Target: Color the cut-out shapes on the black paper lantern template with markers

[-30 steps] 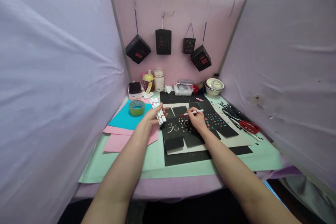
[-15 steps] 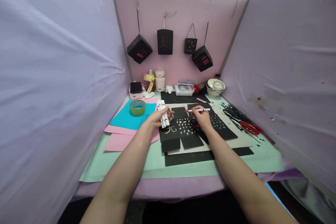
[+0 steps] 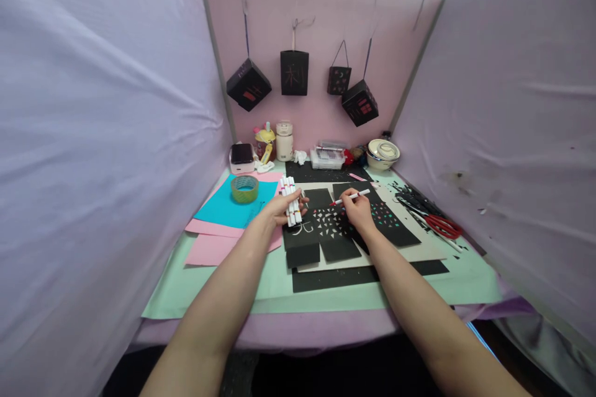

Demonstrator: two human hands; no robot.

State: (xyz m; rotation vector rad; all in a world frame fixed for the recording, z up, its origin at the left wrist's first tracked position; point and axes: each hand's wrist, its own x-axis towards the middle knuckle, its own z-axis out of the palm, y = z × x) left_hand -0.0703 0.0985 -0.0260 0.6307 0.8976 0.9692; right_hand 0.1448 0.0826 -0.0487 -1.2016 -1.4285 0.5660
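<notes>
My left hand [image 3: 281, 208] is closed around several white marker pens [image 3: 291, 201], held as a bundle over the left part of the black cut paper [image 3: 342, 251]. Between the fingers of my right hand [image 3: 358, 211] is a red-tipped marker [image 3: 354, 196], its tip low over the paper's middle panel. Small triangular cutouts cover that panel; those on the left look pale, those on the right show red and green. A pale cut-out character [image 3: 303, 228] is partly hidden below my left hand. Whether the tip touches the paper I cannot tell.
A tape roll [image 3: 244, 189] sits on blue paper [image 3: 216, 211], over pink sheets [image 3: 209, 251]. Red-handled scissors [image 3: 442, 225] lie among black scraps at the right. Black paper lanterns [image 3: 294, 73] hang at the back, above a bottle [image 3: 284, 142], a plastic case [image 3: 327, 157] and a lidded bowl [image 3: 382, 154].
The red marker has tilted, and its tip has come down and slightly right toward the paper. My left hand keeps the bundle of markers in nearly the same place.
</notes>
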